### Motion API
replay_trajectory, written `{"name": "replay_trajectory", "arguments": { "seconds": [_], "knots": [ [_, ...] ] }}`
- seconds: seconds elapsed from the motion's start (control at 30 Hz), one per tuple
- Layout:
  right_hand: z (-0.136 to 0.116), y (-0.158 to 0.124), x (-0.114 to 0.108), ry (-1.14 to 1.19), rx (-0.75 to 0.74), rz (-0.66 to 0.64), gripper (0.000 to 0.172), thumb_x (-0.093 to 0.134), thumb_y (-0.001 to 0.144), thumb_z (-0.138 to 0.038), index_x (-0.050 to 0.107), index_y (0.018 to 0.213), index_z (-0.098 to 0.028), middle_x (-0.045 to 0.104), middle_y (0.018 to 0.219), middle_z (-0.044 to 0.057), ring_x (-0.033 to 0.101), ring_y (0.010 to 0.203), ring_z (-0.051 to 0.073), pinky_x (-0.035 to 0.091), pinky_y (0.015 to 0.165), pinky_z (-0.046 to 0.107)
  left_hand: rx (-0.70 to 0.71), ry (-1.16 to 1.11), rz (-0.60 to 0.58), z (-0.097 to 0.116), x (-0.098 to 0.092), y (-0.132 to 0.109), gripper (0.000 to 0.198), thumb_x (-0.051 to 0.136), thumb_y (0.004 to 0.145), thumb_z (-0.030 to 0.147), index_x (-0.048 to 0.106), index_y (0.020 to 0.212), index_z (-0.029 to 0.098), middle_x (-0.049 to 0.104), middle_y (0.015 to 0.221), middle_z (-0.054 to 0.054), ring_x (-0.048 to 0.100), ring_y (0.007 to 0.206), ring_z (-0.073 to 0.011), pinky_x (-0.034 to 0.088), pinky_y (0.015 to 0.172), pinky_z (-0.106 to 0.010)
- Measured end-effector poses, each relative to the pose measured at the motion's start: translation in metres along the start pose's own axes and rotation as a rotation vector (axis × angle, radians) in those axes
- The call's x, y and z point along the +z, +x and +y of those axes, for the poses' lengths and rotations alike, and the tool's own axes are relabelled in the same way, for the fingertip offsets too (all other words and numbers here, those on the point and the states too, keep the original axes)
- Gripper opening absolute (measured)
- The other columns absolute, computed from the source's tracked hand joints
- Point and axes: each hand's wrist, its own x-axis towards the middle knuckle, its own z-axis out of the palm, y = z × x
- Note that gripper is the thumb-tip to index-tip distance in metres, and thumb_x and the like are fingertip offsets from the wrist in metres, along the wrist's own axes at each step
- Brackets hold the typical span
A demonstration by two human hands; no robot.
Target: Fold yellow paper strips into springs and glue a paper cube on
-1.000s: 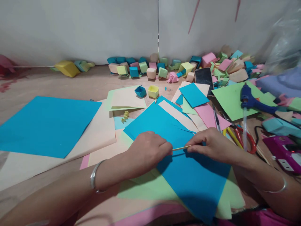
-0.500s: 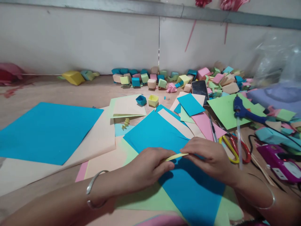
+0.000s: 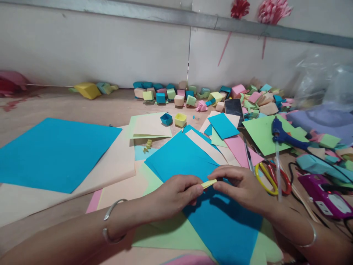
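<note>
A small folded piece of yellow paper (image 3: 209,184) is held between my hands above a blue paper sheet (image 3: 226,228). Its left end is pinched between the thumb and fingers of my left hand (image 3: 179,193). My right hand (image 3: 239,186) has its thumb and fingertips around the right end, with the fingers curved behind. Beneath the blue sheet lie pale green and peach sheets. A cream paper strip (image 3: 205,148) rests on the blue sheet's upper part.
Beyond my hands stand a blue paper box (image 3: 166,119) and a yellow paper box (image 3: 180,120). Rows of paper cubes line the wall. Rightward lie scissors (image 3: 266,179), a pen (image 3: 248,156), a blue glue gun (image 3: 286,136), a phone (image 3: 234,110) and a purple power socket (image 3: 327,197).
The yellow paper has turned slightly and shows less length between my hands. My right hand has shifted a little left, with its thumb and fingers more apart. The view has tilted up slightly.
</note>
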Motion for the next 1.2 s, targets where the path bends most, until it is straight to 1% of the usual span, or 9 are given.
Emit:
{"name": "replay_trajectory", "arguments": {
  "seconds": [0.07,0.17,0.23,0.33,0.53,0.73,0.93,1.1,1.2],
  "knots": [
    [0.001,0.0,0.0,0.001,0.01,-0.005,0.014,0.064,0.085,-0.03,0.072,0.093,-0.021,0.073,0.093,0.005,0.067,0.087,0.017,0.053,0.076,0.028,-0.037,-0.06,-0.01,0.0,0.001,0.0,0.042,0.035,0.095,0.045,0.053,0.072,0.015,0.059,0.068,-0.002,0.049,0.061,-0.0112,0.039,0.057,-0.021],
    [0.003,-0.001,0.002,0.023,0.043,0.005,0.018,0.064,0.085,-0.028,0.071,0.1,-0.022,0.071,0.098,0.005,0.065,0.091,0.017,0.052,0.081,0.029,-0.147,-0.189,-0.013,0.001,0.003,0.001,0.051,0.031,0.094,0.053,0.055,0.072,0.014,0.062,0.067,-0.004,0.052,0.057,-0.0107,0.041,0.054,-0.021],
    [0.005,-0.002,0.004,0.065,0.083,0.009,0.026,0.063,0.085,-0.026,0.067,0.11,-0.023,0.069,0.099,0.005,0.064,0.091,0.017,0.052,0.081,0.028,-0.205,-0.274,0.01,0.001,0.005,0.003,0.05,0.032,0.093,0.056,0.055,0.08,0.014,0.064,0.067,-0.005,0.054,0.055,-0.0114,0.04,0.049,-0.02],
    [0.007,-0.003,0.007,0.136,0.132,0.004,0.037,0.061,0.084,-0.022,0.061,0.121,-0.023,0.064,0.093,0.003,0.061,0.086,0.015,0.052,0.075,0.027,-0.256,-0.342,0.019,-0.001,0.006,0.005,0.04,0.033,0.094,0.051,0.051,0.092,0.015,0.067,0.07,-0.006,0.058,0.054,-0.0125,0.041,0.045,-0.019],
    [0.005,-0.001,0.01,0.164,0.233,-0.055,0.034,0.059,0.084,-0.019,0.06,0.117,-0.021,0.058,0.085,0.001,0.056,0.078,0.013,0.048,0.068,0.024,-0.279,-0.338,-0.008,-0.005,0.007,0.006,0.032,0.039,0.092,0.046,0.049,0.087,0.016,0.067,0.078,-0.005,0.062,0.052,-0.0115,0.042,0.042,-0.019],
    [0.006,-0.003,0.011,0.201,0.238,-0.068,0.033,0.059,0.084,-0.022,0.059,0.117,-0.021,0.058,0.084,0.0,0.055,0.074,0.012,0.047,0.066,0.023,-0.311,-0.321,0.015,-0.006,0.007,0.007,0.028,0.044,0.09,0.04,0.052,0.082,0.015,0.066,0.068,-0.003,0.062,0.052,-0.0116,0.043,0.045,-0.018],
    [0.006,-0.006,0.014,0.152,0.257,-0.062,0.029,0.058,0.084,-0.021,0.061,0.112,-0.02,0.059,0.086,0.001,0.056,0.075,0.013,0.047,0.067,0.025,-0.294,-0.342,-0.005,-0.009,0.01,0.008,0.028,0.044,0.09,0.04,0.055,0.084,0.014,0.067,0.067,-0.004,0.061,0.05,-0.0106,0.043,0.044,-0.018],
    [0.005,-0.006,0.017,0.058,0.297,-0.049,0.029,0.056,0.081,-0.016,0.064,0.108,-0.021,0.049,0.07,-0.004,0.048,0.063,0.011,0.041,0.057,0.023,-0.299,-0.394,-0.007,-0.01,0.013,0.01,0.025,0.061,0.08,0.038,0.055,0.074,0.015,0.065,0.065,-0.001,0.062,0.051,-0.0115,0.044,0.043,-0.018],
    [0.003,-0.006,0.016,0.077,0.28,-0.075,0.029,0.055,0.084,-0.021,0.061,0.113,-0.021,0.052,0.076,-0.002,0.05,0.067,0.012,0.043,0.06,0.024,-0.32,-0.432,0.007,-0.012,0.014,0.011,0.02,0.06,0.08,0.033,0.056,0.071,0.014,0.064,0.06,-0.001,0.061,0.05,-0.0113,0.045,0.043,-0.018]
  ]
}}
